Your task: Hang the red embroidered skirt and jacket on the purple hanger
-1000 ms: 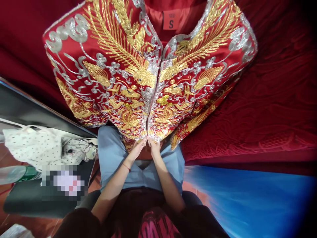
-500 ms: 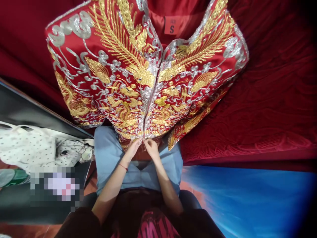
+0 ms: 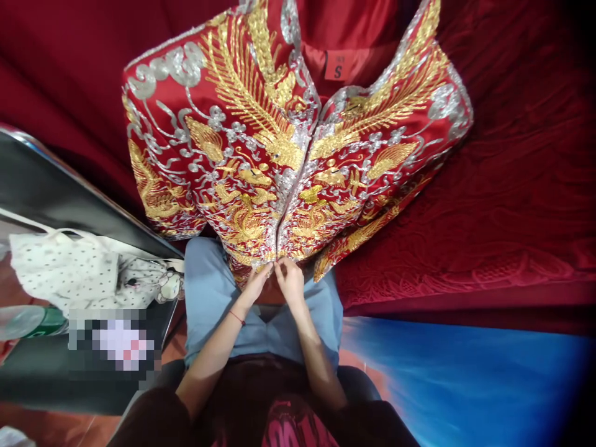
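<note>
A red jacket (image 3: 251,174) with dense gold and silver embroidery lies spread out before me, its front edges meeting along the middle. Its collar points away and shows a red label (image 3: 336,66) marked S. At the bottom end of the front opening, my left hand (image 3: 256,283), with a thin red cord on the wrist, pinches the jacket's hem. Close beside it, my right hand (image 3: 290,280) has its fingers bent and pinched at the other front edge. The fingertips nearly meet; any small thing between them is too small to make out.
Dark red cloth (image 3: 512,186) covers the surface under the jacket. On the left, a black chair (image 3: 69,186) holds a dotted white bag (image 3: 60,267), a green-labelled bottle (image 3: 46,321) and a blurred-out item. A blue surface (image 3: 465,372) lies at the lower right.
The view has shifted, so the jacket appears farther right and slightly lower. My right hand has turned a little, showing more of its back. Both hands stay at the hem.
</note>
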Demonstrator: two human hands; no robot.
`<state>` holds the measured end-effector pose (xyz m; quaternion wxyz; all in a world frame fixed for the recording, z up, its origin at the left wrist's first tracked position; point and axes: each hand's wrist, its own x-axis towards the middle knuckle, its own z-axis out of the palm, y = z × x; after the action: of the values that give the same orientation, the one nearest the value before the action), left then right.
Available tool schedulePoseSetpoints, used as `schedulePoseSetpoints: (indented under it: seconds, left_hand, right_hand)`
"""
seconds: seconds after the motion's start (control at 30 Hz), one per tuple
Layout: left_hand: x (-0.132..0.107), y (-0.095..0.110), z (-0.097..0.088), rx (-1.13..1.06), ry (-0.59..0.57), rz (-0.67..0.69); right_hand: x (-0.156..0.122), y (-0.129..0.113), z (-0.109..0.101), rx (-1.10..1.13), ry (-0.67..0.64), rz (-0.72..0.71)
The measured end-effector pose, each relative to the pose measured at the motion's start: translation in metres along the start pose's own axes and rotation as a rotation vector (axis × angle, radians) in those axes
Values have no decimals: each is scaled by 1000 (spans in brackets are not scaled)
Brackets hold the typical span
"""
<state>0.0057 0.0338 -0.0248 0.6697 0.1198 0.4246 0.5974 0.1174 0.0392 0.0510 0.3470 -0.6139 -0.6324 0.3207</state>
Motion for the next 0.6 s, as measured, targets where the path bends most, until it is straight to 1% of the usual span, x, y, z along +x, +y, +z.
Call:
schedulePoseSetpoints:
  seconds: [0.07,0.17,0.23,0.33,0.4,0.47,0.6]
  left_hand:
    - [1,-3,2,11,35,12]
    - [6,-7,2,73,76,62]
    - [9,-7,1,112,84,101]
    - [10,-5,-2,156,65,150]
    - [9,-3,-2,179,44,181]
    - [7,-3,0,184,31,204]
    - [8,-2,4,223,63,242]
  right_hand:
    - [2,1,1,103,-28,72]
    - [10,5,6,394,-70,205]
    - [16,5,10,530,-62,264]
    - [23,-3,12,632,-20,310]
    - [26,-14,9,707,5,324]
    - [31,-30,2,777,29,316]
    - [40,-72,-22,855,77,226]
